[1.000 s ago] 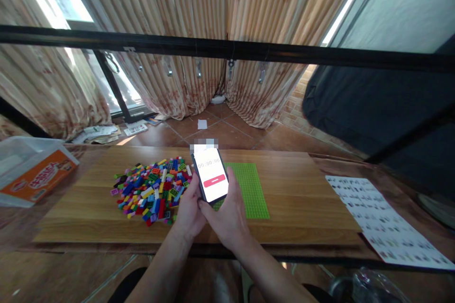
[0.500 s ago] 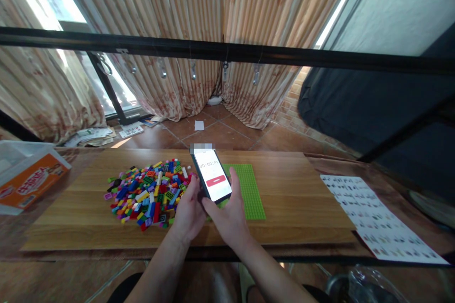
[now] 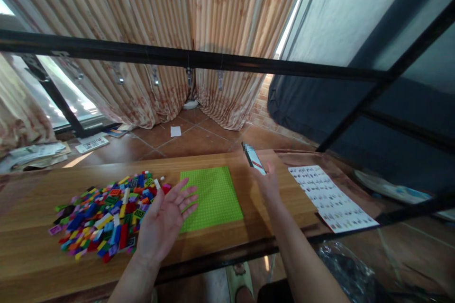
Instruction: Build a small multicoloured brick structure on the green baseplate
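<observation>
My right hand grips a smartphone by its lower end, over the table to the right of the green baseplate. The phone is tilted, so its lit screen shows only as a narrow strip. My left hand holds nothing; its palm faces up and the fingers are spread. It hovers between a heap of colourful building bricks and the green baseplate, covering the heap's right edge and the baseplate's left edge. The bricks lie loose in many colours and sizes.
A white sheet with rows of small pictures lies at the table's right end. A black bar with hanging clips crosses beyond the table. Clear plastic wrapping sits below the front right edge. Papers lie on the floor at left.
My left hand has let go of the phone and opened. My right hand has carried the phone rightward and tilted it. The view has turned right, and the orange-and-white box is out of sight.
</observation>
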`<state>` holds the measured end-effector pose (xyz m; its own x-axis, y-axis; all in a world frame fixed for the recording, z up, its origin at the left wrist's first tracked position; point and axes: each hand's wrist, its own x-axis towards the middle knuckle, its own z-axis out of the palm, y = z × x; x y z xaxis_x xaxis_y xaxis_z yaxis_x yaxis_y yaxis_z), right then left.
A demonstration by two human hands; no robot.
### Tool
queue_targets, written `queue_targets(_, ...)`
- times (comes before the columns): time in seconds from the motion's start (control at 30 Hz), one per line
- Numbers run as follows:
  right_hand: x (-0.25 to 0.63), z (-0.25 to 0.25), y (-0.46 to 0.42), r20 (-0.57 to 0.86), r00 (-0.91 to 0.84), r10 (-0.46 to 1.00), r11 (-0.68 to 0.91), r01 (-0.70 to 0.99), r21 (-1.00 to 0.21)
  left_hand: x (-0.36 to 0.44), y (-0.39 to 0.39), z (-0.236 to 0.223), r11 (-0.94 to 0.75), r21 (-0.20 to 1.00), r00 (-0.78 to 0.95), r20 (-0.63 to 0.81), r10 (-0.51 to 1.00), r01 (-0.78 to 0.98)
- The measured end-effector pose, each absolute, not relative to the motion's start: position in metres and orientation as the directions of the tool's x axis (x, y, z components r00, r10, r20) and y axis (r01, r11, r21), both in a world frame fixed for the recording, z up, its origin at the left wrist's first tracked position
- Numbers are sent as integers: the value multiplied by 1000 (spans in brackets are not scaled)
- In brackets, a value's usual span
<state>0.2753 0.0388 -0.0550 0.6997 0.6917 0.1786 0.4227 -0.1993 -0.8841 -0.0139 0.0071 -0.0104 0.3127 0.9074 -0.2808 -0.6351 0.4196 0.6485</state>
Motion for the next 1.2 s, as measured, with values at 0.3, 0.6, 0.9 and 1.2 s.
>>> queue_targets(0.3,354,-78,21,232,682,694,-409,638,-653,-12,11,-11,427,656,296,-308,904,-622)
queue_targets(0.6,378,-94,17,290,589,755,-452,786,-421,-3,14,-16,443,678,305,-321,897,-587)
queue_targets(0.9,388,-99,17,270,607,747,-499,781,-375,5,17,-20,448,691,318,-318,893,-567)
queue_targets(1.2,384,-92,11,247,620,745,-494,761,-421,9,20,-16,444,720,307,-324,895,-534)
